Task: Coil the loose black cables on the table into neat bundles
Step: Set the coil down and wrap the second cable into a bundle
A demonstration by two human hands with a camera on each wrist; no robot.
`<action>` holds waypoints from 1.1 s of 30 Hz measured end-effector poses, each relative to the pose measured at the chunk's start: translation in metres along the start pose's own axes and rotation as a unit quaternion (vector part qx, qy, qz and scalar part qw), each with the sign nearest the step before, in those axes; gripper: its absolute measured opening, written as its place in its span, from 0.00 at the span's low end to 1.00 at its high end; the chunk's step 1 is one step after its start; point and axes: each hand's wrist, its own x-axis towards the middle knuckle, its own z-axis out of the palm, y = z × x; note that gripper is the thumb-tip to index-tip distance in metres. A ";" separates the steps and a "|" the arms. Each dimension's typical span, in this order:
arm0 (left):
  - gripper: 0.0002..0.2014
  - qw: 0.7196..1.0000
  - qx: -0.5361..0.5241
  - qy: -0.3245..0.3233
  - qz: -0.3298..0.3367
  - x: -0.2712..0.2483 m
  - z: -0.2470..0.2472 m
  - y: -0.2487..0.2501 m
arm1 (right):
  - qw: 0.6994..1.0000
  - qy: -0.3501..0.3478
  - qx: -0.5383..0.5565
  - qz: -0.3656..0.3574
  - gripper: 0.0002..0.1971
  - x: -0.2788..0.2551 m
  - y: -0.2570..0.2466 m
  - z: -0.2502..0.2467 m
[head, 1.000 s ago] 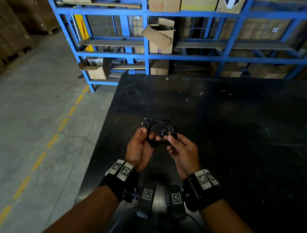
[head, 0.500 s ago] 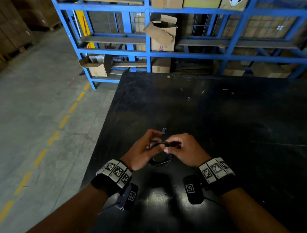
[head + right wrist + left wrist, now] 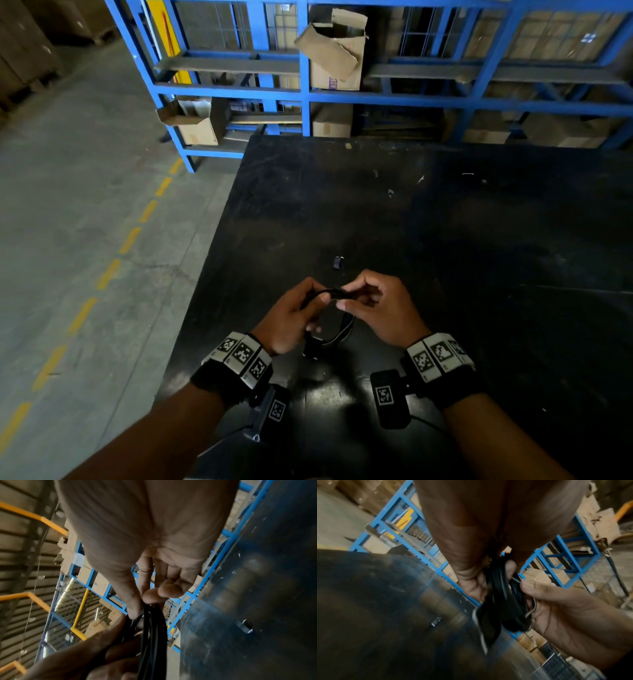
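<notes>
A coiled black cable [image 3: 337, 325] hangs between both hands just above the black table [image 3: 445, 240], near its front left corner. My left hand [image 3: 294, 318] grips the coil's left side with curled fingers. My right hand [image 3: 373, 305] pinches the top of the loops between thumb and forefinger. In the left wrist view the bundle of loops [image 3: 501, 599] runs down between the two hands, and a plug end [image 3: 481, 627] dangles below. The right wrist view shows my thumb and fingertip pinching the strands [image 3: 152, 626]. A small black clip-like piece [image 3: 338, 262] lies on the table beyond the hands.
Blue steel shelving [image 3: 305, 96] with cardboard boxes [image 3: 334, 54] stands behind the table's far edge. Concrete floor with a dashed yellow line [image 3: 102, 274] lies to the left. The table's left edge runs close to my left forearm.
The hands turned palm-down and lowered the coil toward the table. The small black piece now lies loose on the table, apart from the coil.
</notes>
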 end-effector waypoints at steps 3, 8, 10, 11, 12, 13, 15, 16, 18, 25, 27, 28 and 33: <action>0.06 0.991 -0.102 -0.055 -0.065 0.003 -0.001 0.007 | 0.999 -0.011 -0.036 -0.029 0.08 0.004 0.005 0.001; 0.07 0.978 -0.187 -0.055 -0.076 0.014 -0.009 -0.004 | 0.999 -0.050 0.002 0.001 0.11 0.014 0.009 0.002; 0.06 0.982 -0.172 -0.016 -0.076 0.019 -0.013 -0.013 | 0.996 -0.038 0.055 0.053 0.14 0.026 0.016 0.001; 0.06 0.984 -0.162 0.006 -0.079 0.020 -0.015 -0.018 | 0.994 -0.019 0.067 0.082 0.12 0.034 0.023 0.001; 0.07 0.985 -0.151 0.028 -0.079 0.020 -0.018 -0.024 | 0.992 0.003 0.061 0.108 0.10 0.043 0.032 0.000; 0.07 0.986 -0.143 0.046 -0.078 0.020 -0.022 -0.031 | 0.990 0.021 0.040 0.133 0.08 0.054 0.044 0.000; 0.07 0.986 -0.130 0.069 -0.076 0.020 -0.029 -0.046 | 0.982 0.048 -0.015 0.181 0.04 0.076 0.069 0.003; 0.07 0.986 -0.123 0.080 -0.080 0.019 -0.032 -0.052 | 0.976 0.060 -0.036 0.204 0.03 0.089 0.082 0.006; 0.08 0.983 -0.117 0.107 -0.090 0.020 -0.037 -0.061 | 0.966 0.075 -0.068 0.237 0.03 0.115 0.108 0.013; 0.04 0.970 -0.146 0.162 -0.106 0.023 -0.045 -0.078 | 0.951 0.092 -0.134 0.263 0.15 0.188 0.172 0.051; 0.03 0.970 -0.154 0.163 -0.099 0.021 -0.047 -0.082 | 0.951 0.068 -0.146 0.265 0.18 0.196 0.181 0.061; 0.04 0.970 -0.153 0.160 -0.098 0.021 -0.048 -0.083 | 0.950 0.059 -0.161 0.261 0.17 0.199 0.186 0.064; 0.04 0.967 -0.152 0.175 -0.102 0.020 -0.048 -0.082 | 0.949 0.040 -0.209 0.231 0.07 0.197 0.201 0.067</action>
